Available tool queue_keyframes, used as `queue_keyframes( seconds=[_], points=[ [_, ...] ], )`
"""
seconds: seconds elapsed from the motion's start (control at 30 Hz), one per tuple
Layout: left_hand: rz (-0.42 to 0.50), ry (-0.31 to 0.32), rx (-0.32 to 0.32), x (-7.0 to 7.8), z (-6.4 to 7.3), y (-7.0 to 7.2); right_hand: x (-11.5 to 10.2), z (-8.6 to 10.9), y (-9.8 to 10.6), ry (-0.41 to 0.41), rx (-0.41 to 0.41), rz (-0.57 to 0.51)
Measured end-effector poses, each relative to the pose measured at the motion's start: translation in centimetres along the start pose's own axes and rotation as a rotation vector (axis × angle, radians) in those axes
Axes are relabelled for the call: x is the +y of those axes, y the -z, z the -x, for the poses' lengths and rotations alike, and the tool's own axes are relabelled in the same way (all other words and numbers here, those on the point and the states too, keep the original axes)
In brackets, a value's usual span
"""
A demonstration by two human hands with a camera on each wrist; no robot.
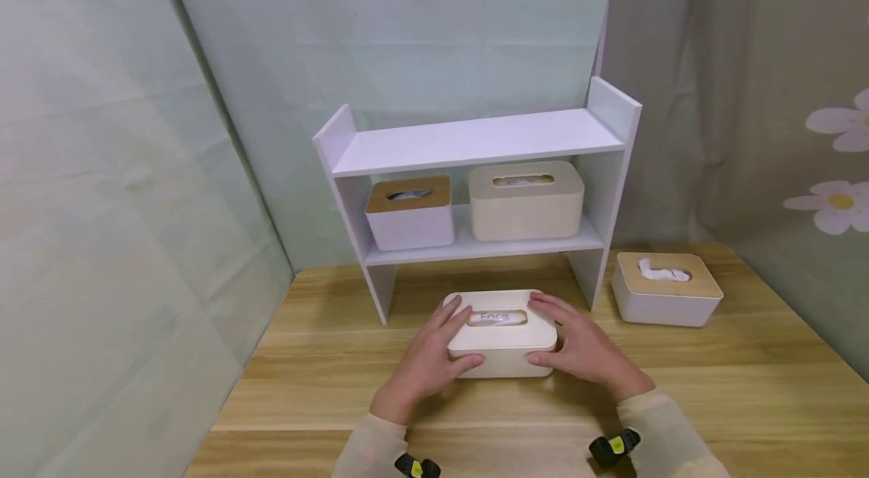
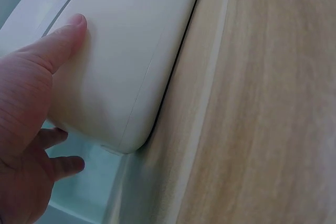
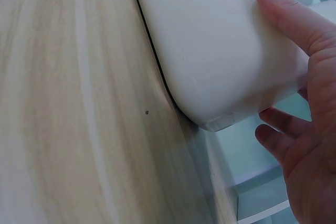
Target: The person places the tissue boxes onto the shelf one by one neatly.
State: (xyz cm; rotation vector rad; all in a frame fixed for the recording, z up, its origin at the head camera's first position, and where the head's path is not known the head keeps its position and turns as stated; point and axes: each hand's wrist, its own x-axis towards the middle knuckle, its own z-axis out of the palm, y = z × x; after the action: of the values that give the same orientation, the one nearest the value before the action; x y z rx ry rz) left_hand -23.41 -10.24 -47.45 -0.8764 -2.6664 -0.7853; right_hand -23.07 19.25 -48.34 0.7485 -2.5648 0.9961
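Observation:
A cream tissue box (image 1: 501, 365) stands on the wooden table in front of the shelf, with "Face" written on what shows through its lid slot. At its left end, my left hand (image 1: 429, 357) grips it, thumb (image 2: 71, 38) on the front face and fingers on the lid and side. My right hand (image 1: 587, 342) holds the right end the same way, its thumb (image 3: 286, 11) against the front. Both wrist views show the box's lower edge at the tabletop. The far side of the box is hidden.
Behind it stands a white two-tier shelf (image 1: 475, 142). On its lower board are a white tissue box with a wooden lid (image 1: 410, 229) and a larger beige tissue box (image 1: 526, 214). Another wooden-lidded tissue box (image 1: 658, 308) sits right of the shelf on the table (image 1: 305, 380).

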Motion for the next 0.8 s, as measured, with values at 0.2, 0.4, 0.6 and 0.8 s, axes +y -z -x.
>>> queue_keyframes(
  seconds=[0.2, 0.4, 0.6, 0.8],
  points=[
    [-0.018, -0.012, 0.021, 0.0, 0.0, -0.1, -0.1, 0.1, 0.0, 0.008, 0.005, 0.008],
    [-0.039, -0.019, 0.011, 0.1, -0.1, 0.0, -0.4, -0.1, -0.2, 0.042, -0.03, -0.007],
    [-0.039, -0.004, -0.036, 0.1, -0.1, -0.1, -0.7, -0.1, -0.8, 0.107, -0.044, 0.044],
    [-0.013, 0.007, -0.054, -0.1, 0.1, -0.2, -0.8, -0.3, -1.0, 0.143, -0.042, 0.093]
  ],
)
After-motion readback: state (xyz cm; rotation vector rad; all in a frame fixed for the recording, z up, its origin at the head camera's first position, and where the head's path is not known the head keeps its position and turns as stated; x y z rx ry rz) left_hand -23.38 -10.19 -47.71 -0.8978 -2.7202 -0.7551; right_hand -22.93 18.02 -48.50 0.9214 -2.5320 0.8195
